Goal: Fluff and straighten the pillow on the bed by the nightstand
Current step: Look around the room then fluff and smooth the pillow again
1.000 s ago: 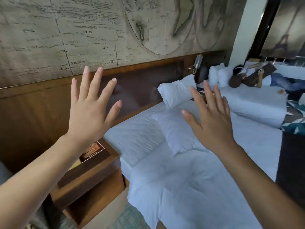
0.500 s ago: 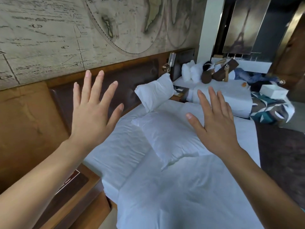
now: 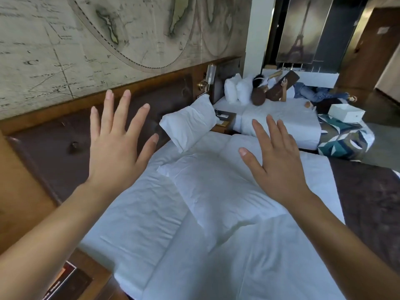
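Fingers on both my hands are spread wide and straight, holding nothing. My left hand (image 3: 118, 146) hangs in front of the dark padded headboard (image 3: 49, 152); my right hand (image 3: 276, 163) hovers over the white bed (image 3: 249, 267). Between and below them lies the pillow (image 3: 218, 191), flat and wrinkled on the sheets. A second pillow (image 3: 189, 124) leans upright at the far end. The nightstand's (image 3: 91, 278) wooden corner shows near left.
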A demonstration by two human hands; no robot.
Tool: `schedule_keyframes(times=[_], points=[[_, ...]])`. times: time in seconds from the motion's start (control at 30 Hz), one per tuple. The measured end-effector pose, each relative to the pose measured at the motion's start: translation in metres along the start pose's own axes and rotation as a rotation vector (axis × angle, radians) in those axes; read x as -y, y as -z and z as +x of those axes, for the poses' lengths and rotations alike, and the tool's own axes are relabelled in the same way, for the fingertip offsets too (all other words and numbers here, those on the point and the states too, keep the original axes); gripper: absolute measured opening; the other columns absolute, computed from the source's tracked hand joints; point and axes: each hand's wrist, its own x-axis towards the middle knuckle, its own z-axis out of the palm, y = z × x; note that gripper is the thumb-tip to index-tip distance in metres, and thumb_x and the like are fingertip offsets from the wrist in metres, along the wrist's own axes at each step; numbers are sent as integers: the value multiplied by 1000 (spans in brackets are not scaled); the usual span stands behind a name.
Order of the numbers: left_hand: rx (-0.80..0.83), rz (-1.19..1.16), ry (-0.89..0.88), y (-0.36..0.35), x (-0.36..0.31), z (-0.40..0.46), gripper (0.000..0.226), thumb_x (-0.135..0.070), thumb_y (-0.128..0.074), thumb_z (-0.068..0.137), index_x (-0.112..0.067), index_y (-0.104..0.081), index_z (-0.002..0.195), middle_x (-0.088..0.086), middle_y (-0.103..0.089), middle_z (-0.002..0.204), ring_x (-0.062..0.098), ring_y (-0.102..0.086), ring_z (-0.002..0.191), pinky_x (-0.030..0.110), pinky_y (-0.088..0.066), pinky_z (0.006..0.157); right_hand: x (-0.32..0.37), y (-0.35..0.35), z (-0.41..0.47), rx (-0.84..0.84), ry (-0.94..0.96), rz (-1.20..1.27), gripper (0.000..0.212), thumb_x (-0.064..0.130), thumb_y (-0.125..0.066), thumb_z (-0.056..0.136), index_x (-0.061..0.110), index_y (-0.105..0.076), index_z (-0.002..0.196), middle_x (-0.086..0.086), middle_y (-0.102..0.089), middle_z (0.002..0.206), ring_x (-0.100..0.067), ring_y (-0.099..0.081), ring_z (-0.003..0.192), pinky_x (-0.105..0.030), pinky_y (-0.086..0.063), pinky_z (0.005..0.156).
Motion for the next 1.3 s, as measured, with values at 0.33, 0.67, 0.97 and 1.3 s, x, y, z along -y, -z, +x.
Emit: schedule_keyframes(times=[0.33,0.67,0.97,1.3], points=[[77,-199,-104,-110,27,60,66,-58,-29,107,-20,-38,160,13,-18,174,37,-5,163,62,-9,128,3,-33,35,-11,-190,-163,76,67,-28,100,24,-26,163,-9,-14,172,-32,-8,160,-57,-18,126],[194,-355,-151,-215,45,85,71,-62,-29,105,-16,-41,158,17,-24,172,43,-14,161,66,-15,126,6,-76,21,46,-449,-203,78,70,-25,98,29,-20,164,-2,-7,174,-25,0,161,-51,-8,129],[382,-445,-193,-285,-16,57,69,-57,-38,104,-14,-45,157,16,-25,172,41,-15,161,67,-16,125,-62,-129,-22,155,-620,-137,78,73,-25,100,28,-24,163,-3,-11,173,-25,-3,161,-52,-13,128],[626,-429,-91,-386,-122,7,73,-58,-38,102,-13,-40,160,18,-22,173,41,-12,162,65,-17,125,-207,-215,-86,342,-771,-43,80,70,-27,99,23,-21,164,-7,-11,173,-28,-6,160,-52,-16,128]])
